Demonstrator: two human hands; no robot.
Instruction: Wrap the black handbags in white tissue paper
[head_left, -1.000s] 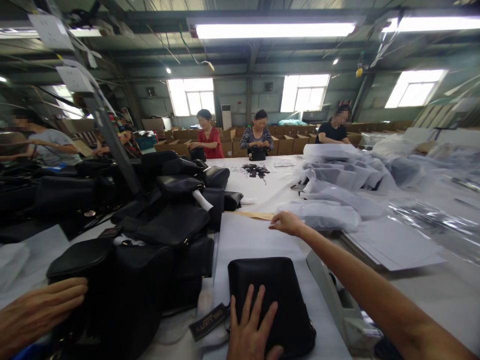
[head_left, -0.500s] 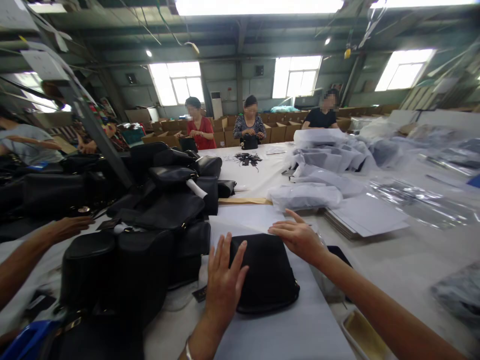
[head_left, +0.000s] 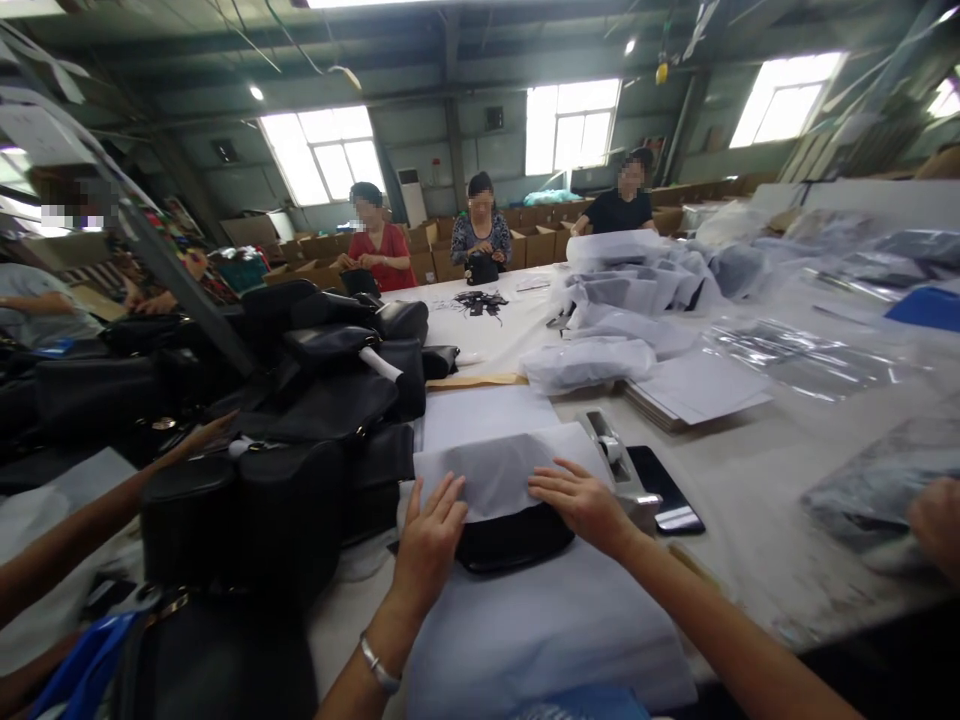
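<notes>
In the head view a black bag point(head_left: 517, 545) lies on a sheet of white paper point(head_left: 540, 625). The far end of the sheet, a paper flap point(head_left: 506, 465), is folded over the bag and covers its upper part. My left hand point(head_left: 431, 530) rests at the flap's left side with its fingers stretched out. On the other side my right hand point(head_left: 581, 505) lies with its fingers extended over the flap's right part. Both hands are open and touch the paper. The lower rounded edge of the bag shows between them.
Black bags point(head_left: 240, 510) are piled on the left, where a co-worker's arm point(head_left: 97, 525) reaches in. A tape dispenser point(head_left: 619, 455) and a dark phone point(head_left: 664, 490) lie to the right. Beyond them are flat white sheets point(head_left: 697, 385) and wrapped bundles point(head_left: 589, 362). Several people work opposite.
The far end of the paper has come over the bag towards me. Both hands now lie on that flap. Another person's hand has appeared at the right edge. The view has shifted slightly.
</notes>
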